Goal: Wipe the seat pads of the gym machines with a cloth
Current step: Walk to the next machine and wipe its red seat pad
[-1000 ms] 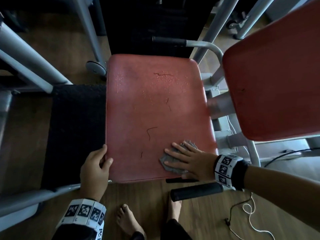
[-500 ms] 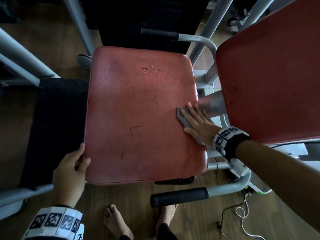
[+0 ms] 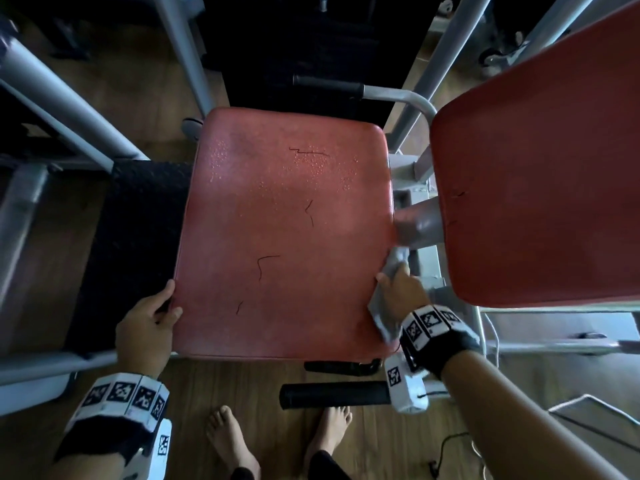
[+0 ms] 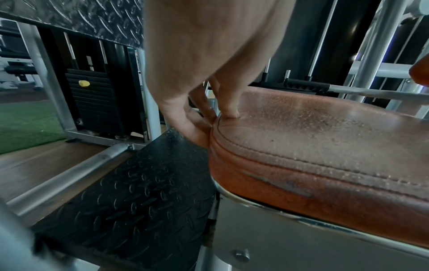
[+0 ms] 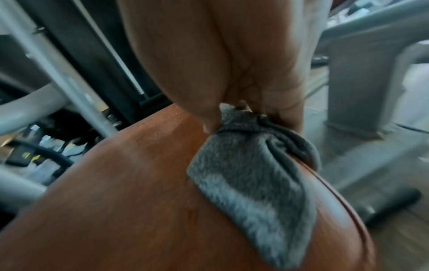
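Grey cloth [image 5: 250,176] soft, limp, light; R hand [image 3: 401,292] grip bunches it at seat pad [image 3: 284,237] R edge, L hand [image 3: 145,327] grip clasps L edge.

No readable words, brand names or numbers appear in any view. The only printed signs are black-and-white square code markers on the left wristband [image 3: 126,398] at 7 o'clock and the right wristband [image 3: 429,322] at 4 o'clock in the head view; they carry no legible characters.
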Demonstrator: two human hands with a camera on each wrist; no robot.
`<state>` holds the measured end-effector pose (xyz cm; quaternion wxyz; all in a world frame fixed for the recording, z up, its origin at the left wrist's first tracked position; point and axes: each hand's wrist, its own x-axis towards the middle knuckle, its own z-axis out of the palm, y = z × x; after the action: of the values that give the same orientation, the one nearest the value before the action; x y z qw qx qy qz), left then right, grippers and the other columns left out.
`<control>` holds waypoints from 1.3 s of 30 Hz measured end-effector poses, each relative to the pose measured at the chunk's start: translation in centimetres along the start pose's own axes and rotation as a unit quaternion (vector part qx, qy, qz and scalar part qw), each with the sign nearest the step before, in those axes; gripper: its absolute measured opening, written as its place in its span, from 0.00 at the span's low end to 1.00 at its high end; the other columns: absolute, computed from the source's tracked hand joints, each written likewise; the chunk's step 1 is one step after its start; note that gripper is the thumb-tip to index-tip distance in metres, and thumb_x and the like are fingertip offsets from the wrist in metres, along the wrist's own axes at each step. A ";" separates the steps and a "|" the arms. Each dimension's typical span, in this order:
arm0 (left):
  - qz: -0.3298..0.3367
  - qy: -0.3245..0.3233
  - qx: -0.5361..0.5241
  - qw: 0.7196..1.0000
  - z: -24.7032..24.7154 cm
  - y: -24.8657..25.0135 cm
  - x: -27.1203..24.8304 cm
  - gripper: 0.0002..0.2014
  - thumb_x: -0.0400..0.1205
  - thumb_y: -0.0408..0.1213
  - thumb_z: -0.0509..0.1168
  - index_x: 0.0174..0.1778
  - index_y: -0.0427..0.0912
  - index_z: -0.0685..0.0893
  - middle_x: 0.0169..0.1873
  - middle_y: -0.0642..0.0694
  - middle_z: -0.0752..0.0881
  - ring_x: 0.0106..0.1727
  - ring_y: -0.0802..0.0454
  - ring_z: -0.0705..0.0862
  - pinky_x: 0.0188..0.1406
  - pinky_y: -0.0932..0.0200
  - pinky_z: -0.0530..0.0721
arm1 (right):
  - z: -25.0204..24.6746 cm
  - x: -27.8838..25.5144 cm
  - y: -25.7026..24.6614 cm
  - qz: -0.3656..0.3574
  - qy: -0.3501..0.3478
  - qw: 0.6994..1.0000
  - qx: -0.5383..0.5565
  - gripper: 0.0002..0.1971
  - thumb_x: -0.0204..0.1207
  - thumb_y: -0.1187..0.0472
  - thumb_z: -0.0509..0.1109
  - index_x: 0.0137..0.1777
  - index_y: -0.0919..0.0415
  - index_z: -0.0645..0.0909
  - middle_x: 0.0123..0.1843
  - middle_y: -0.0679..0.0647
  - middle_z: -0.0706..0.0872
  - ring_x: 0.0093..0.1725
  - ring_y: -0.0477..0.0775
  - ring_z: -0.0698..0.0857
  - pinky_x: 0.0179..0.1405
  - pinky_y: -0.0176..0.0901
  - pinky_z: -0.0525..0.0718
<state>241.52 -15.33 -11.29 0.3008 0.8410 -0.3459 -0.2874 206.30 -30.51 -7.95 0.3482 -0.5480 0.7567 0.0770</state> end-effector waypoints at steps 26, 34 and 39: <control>0.003 0.000 -0.008 1.000 0.5 -1.0 0.1 0.24 0.81 0.31 0.68 0.72 0.53 0.78 0.66 0.44 0.83 0.59 0.46 0.83 0.60 0.49 0.84 | -0.6 0.5 0.3 0.002 0.019 0.999 0.046 0.19 0.84 0.56 0.60 0.65 0.72 0.73 0.68 0.72 0.73 0.64 0.66 0.76 0.61 0.43 0.71; 0.001 -0.001 0.016 1.000 0.6 -0.9 0.1 0.23 0.80 0.28 0.69 0.71 0.49 0.80 0.66 0.42 0.82 0.62 0.44 0.83 0.47 0.90 0.68 | 1.0 -0.6 0.5 -0.016 0.075 0.996 0.046 0.27 0.84 0.58 0.60 0.80 0.66 0.61 0.72 0.65 0.74 0.70 0.65 0.74 0.66 0.51 0.72; 0.002 0.015 -0.016 1.000 0.6 -0.7 0.1 0.24 0.80 0.29 0.68 0.69 0.59 0.78 0.63 0.54 0.80 0.51 0.73 0.80 0.52 0.87 0.71 | -1.9 5.9 -5.1 -0.028 0.134 0.986 0.099 0.24 0.85 0.60 0.58 0.80 0.64 0.62 0.66 0.61 0.80 0.67 0.64 0.79 0.57 0.43 0.75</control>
<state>241.45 -15.13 -12.20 0.3204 0.8397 -0.3379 -0.2794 209.00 -38.02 -8.79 0.2980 -0.5373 0.7847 -0.0821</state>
